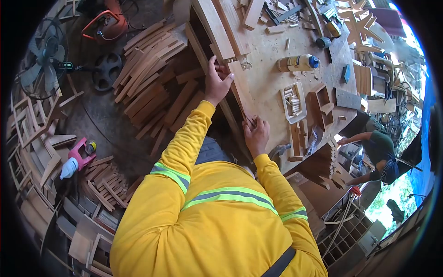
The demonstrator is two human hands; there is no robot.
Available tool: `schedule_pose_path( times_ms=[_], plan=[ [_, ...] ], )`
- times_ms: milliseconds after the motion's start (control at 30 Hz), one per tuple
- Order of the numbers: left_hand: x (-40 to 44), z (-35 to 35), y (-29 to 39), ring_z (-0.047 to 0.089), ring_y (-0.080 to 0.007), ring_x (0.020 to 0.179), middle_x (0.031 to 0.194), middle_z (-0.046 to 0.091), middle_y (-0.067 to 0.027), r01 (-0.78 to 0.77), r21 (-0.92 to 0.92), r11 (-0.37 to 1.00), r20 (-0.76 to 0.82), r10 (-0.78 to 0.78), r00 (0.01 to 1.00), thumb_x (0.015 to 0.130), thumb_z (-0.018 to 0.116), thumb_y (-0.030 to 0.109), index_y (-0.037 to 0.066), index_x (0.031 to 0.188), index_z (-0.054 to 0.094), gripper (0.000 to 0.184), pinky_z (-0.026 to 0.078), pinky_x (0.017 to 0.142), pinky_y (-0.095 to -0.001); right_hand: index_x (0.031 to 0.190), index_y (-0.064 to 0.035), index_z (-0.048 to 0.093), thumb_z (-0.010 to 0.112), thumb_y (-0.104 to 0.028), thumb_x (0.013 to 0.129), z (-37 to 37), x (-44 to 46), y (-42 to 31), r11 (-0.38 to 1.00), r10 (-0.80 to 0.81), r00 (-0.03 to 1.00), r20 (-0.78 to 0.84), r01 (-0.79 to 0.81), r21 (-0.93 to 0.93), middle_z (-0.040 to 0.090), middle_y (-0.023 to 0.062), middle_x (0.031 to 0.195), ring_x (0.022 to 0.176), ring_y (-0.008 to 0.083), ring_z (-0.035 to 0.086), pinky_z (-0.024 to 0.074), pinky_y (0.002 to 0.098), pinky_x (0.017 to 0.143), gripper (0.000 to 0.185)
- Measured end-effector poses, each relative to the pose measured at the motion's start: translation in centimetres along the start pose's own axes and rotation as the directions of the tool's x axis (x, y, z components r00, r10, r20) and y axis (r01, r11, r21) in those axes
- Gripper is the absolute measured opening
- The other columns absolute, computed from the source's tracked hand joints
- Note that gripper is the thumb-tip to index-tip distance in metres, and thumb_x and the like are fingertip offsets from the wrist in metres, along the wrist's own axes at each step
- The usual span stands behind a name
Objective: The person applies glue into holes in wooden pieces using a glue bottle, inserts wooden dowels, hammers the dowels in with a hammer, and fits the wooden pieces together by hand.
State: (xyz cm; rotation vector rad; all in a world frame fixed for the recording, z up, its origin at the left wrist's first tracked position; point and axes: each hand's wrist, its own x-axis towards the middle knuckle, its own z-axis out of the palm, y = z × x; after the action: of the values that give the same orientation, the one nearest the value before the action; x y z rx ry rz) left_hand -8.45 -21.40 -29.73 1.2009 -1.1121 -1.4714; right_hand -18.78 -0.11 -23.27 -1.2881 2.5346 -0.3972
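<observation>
Along the near edge of the workbench (pixel 265 94) lies a narrow wooden strip (pixel 239 87). My left hand (pixel 218 82) is beside its upper end, thumb and fingers apart, holding nothing that I can see. The fingers of my right hand (pixel 257 135) are closed on the lower end of the strip; the fingertips are partly hidden. Just above the strip, longer wooden boards (pixel 216 32) lie along the same edge. To the right are a glue bottle (pixel 295 63) on its side and a white tray (pixel 293 102) of wooden dowels.
Stacked curved wood pieces (pixel 150 60) and a fan (pixel 46 55) are at the left. A pink holder (pixel 82 154) stands on the floor. Another person (pixel 380 143) bends over at the right, near stacked wood (pixel 323 164). A small wooden box (pixel 321 105) sits on the bench.
</observation>
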Motion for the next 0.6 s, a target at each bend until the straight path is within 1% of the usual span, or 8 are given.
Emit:
schedule_pose_path(
  times_ms=[133,233,267,367,400,433,500,600],
  plan=[
    [3.9,-1.9,-1.0,0.064,-0.0155,0.084,0.094,0.062,-0.0051,-0.089,-0.042,0.995,0.035,0.09,0.995,0.091,0.075,0.014,-0.001,0.145,0.044,0.064,0.056,0.079,-0.0314,0.126,-0.0033,0.065,0.083,-0.027,0.083,0.1,0.6,-0.9,1.0,0.01,1.0,0.011,-0.01,0.006,0.063,0.0197,0.108,0.101,0.0398,0.062,0.0521,0.0471,0.089,0.052],
    [8.2,-3.2,-1.8,0.066,-0.0163,0.081,0.092,0.067,-0.0071,-0.055,0.08,0.995,-0.016,0.056,0.998,0.092,0.075,0.026,-0.002,0.144,0.045,0.066,0.056,0.075,-0.0311,0.127,-0.0035,0.065,0.083,-0.025,0.083,0.2,0.7,-1.0,1.0,0.013,1.0,0.02,-0.013,0.009,0.062,0.0195,0.108,0.1,0.0391,0.063,0.0523,0.0464,0.088,0.052],
    [8.9,-3.2,-1.5,0.066,-0.0163,0.081,0.092,0.067,-0.0071,-0.052,0.079,0.995,-0.019,0.054,0.998,0.092,0.075,0.026,-0.002,0.144,0.045,0.066,0.056,0.075,-0.0311,0.128,-0.0036,0.065,0.084,-0.024,0.083,0.2,0.8,-0.9,1.0,0.014,1.0,0.026,-0.014,0.015,0.062,0.0193,0.107,0.1,0.0387,0.063,0.0524,0.046,0.088,0.053],
    [11.6,-3.0,1.7,0.072,-0.0249,0.079,0.091,0.072,-0.015,0.077,0.284,0.956,0.02,-0.086,0.996,0.089,0.078,0.042,-0.007,0.143,0.042,0.081,0.059,0.073,-0.0366,0.129,-0.0036,0.064,0.084,-0.023,0.083,0.0,1.1,-0.8,0.999,0.022,0.999,0.043,-0.023,0.023,0.061,0.0189,0.106,0.099,0.0379,0.063,0.0525,0.045,0.087,0.054],
    [12.1,-2.6,3.2,0.072,-0.0249,0.079,0.091,0.072,-0.015,0.079,0.284,0.956,0.02,-0.088,0.996,0.089,0.078,0.042,-0.007,0.143,0.042,0.081,0.059,0.073,-0.0366,0.13,-0.0035,0.064,0.084,-0.023,0.083,-0.2,1.2,-0.9,0.999,0.03,0.998,0.049,-0.032,0.028,0.061,0.0187,0.106,0.098,0.0375,0.062,0.0525,0.0445,0.087,0.054],
    [12.3,-1.9,4.5,0.073,-0.0285,0.08,0.092,0.073,-0.018,0.1,0.459,0.883,-0.011,-0.106,0.994,0.087,0.079,0.044,-0.009,0.144,0.039,0.087,0.059,0.073,-0.0389,0.13,-0.0034,0.064,0.084,-0.023,0.083,-0.3,1.2,-1.0,0.999,0.039,0.998,0.059,-0.041,0.032,0.061,0.0184,0.106,0.098,0.0371,0.062,0.0525,0.0439,0.086,0.055],
    [12.1,-0.7,6.7,0.075,-0.0359,0.081,0.094,0.074,-0.0238,0.141,0.751,0.646,-0.078,-0.124,0.989,0.083,0.081,0.049,-0.013,0.147,0.033,0.101,0.061,0.074,-0.0437,0.131,-0.0033,0.064,0.084,-0.022,0.083,-0.5,1.1,-1.2,0.999,0.043,0.997,0.07,-0.045,0.03,0.06,0.0183,0.105,0.098,0.0369,0.062,0.0525,0.0437,0.086,0.055],
    [11.8,0.5,8.1,0.074,-0.0405,0.087,0.098,0.073,-0.0283,0.133,0.788,0.601,-0.049,-0.154,0.987,0.082,0.082,0.048,-0.017,0.149,0.026,0.109,0.061,0.078,-0.0459,0.131,-0.003,0.063,0.084,-0.022,0.083,-0.6,1.5,-1.3,0.999,0.039,0.996,0.077,-0.041,0.032,0.06,0.0181,0.105,0.096,0.0365,0.062,0.0525,0.0432,0.085,0.056]
  ],
)
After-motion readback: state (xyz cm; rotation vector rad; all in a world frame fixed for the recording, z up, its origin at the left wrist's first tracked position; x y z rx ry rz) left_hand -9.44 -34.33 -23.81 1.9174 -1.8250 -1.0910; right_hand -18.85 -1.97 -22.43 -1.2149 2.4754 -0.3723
